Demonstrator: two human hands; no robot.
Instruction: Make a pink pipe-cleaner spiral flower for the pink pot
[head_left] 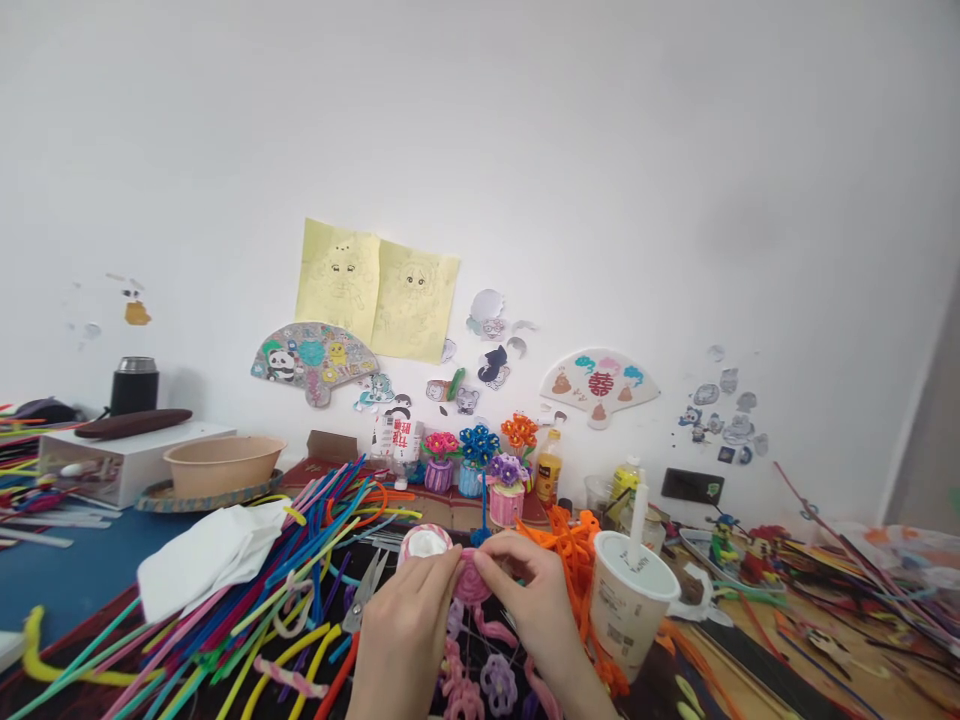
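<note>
Between my two hands is a pink coiled pipe-cleaner disc (474,578). My left hand (409,625) has its fingers pressed together on the disc's left edge. My right hand (529,600) pinches the disc's upper right edge between thumb and fingers. Just behind my left hand stands a small round pot (426,542) with a pink-and-white rim and white inside. Past the disc, a blue pipe-cleaner stem (484,505) rises upright. Under my hands lie pink and lilac pipe-cleaner flowers (499,685). A pair of scissors (366,590) lies left of my left hand.
Loose coloured pipe cleaners (300,560) cover the left side, near white tissues (214,555). To the right stand a lidded paper cup (631,605) with a straw and orange pipe cleaners (570,560). Finished flower pots (439,475) and a yellow bottle (549,467) line the back.
</note>
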